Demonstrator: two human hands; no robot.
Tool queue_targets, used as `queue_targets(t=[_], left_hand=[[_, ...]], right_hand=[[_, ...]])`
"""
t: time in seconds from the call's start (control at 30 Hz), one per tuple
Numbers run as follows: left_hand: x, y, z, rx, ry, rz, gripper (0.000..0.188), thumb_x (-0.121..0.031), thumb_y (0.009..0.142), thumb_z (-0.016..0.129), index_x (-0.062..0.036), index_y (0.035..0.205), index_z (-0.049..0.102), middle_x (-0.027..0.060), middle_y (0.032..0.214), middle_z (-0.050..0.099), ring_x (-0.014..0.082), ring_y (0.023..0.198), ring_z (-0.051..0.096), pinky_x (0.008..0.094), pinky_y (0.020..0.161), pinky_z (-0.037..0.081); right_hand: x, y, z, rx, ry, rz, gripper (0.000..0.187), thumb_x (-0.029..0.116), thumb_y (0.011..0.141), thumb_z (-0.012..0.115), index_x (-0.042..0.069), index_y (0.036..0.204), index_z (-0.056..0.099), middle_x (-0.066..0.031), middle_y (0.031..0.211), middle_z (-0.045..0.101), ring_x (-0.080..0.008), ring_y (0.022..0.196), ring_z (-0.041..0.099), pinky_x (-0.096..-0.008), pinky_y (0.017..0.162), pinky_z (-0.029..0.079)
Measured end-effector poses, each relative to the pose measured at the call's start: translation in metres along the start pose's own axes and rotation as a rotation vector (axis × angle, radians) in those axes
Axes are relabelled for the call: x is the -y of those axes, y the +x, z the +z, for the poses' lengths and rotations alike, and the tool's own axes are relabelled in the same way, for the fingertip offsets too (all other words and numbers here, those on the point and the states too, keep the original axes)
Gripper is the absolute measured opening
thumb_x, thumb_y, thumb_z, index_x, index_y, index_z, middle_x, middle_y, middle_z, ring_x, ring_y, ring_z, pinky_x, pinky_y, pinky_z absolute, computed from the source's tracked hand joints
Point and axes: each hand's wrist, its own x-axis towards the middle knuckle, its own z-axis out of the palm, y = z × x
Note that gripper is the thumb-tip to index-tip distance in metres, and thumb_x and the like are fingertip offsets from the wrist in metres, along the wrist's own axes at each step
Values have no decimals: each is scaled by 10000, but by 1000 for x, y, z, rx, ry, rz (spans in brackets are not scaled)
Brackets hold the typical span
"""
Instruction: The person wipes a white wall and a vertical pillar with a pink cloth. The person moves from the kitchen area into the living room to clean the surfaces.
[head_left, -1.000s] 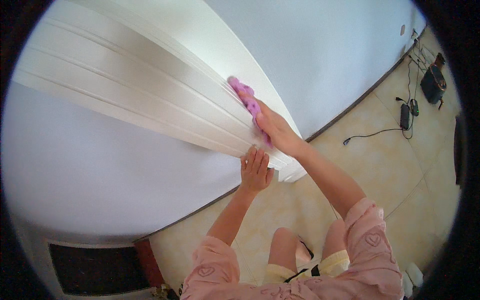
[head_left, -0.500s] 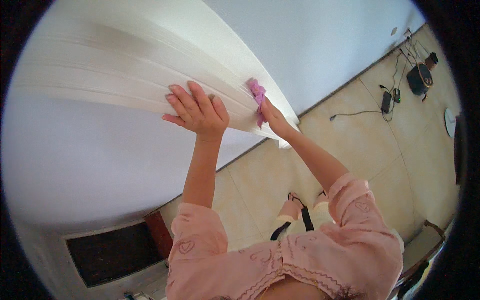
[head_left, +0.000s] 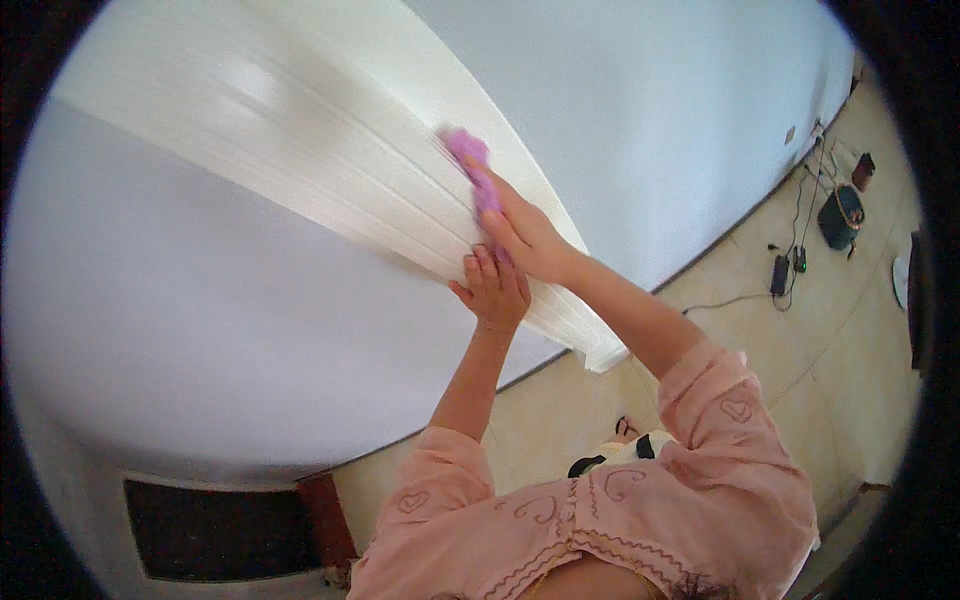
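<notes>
The purple cloth [head_left: 468,150] lies on the white panel [head_left: 320,125], upper middle of frame, its long axis slanting from upper left to lower right, along the panel's grooves. Bare panel stretches upper left. The right hand [head_left: 528,235], arm angled up-left, clasps the cloth; the left hand [head_left: 496,292] rests flattened, fingers slightly spread, at the panel's lower edge.

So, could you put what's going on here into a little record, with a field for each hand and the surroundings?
Right hand: holds a crumpled purple cloth against a long white grooved panel
Left hand: fingers spread at the panel's edge, close to the cloth's lower end
Clothing: loose pink fabric blouse
Wall: smooth pale blue wall beside the panel
Floor: beige tiles, with a boxy dark bag and black power adapter
</notes>
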Motion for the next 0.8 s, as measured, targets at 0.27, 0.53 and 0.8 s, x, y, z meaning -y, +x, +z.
queue_targets(t=[0.27, 0.53, 0.8], left_hand=[[16, -4, -12, 90, -364, -100, 435, -233, 931, 417, 9, 1289, 465, 217, 1391, 405, 372, 1358, 275, 563, 1100, -52], [69, 168, -54, -49, -115, -213, 528, -273, 978, 334, 12, 1420, 288, 222, 1496, 218, 428, 1388, 154, 582, 1084, -32], [68, 167, -64, -29, 80, -248, 551, -316, 979, 271, 9, 1424, 282, 207, 1505, 211, 420, 1396, 132, 559, 1095, -14]], right_hand=[[-5, -29, -12, 142, 94, 180, 594, 339, 1005, 299, 57, 1480, 80, -187, 1477, 265, -293, 1331, 317, -365, 1087, 241], [112, 156, -24, 29, 32, -379, 549, 222, 967, 387, 13, 1437, 195, -214, 1484, 241, -345, 1365, 269, -380, 1102, 240], [44, 78, -16, 100, 298, -320, 559, 183, 979, 338, -63, 1437, 133, -227, 1521, 115, -326, 1419, 98, -363, 1140, 78]])
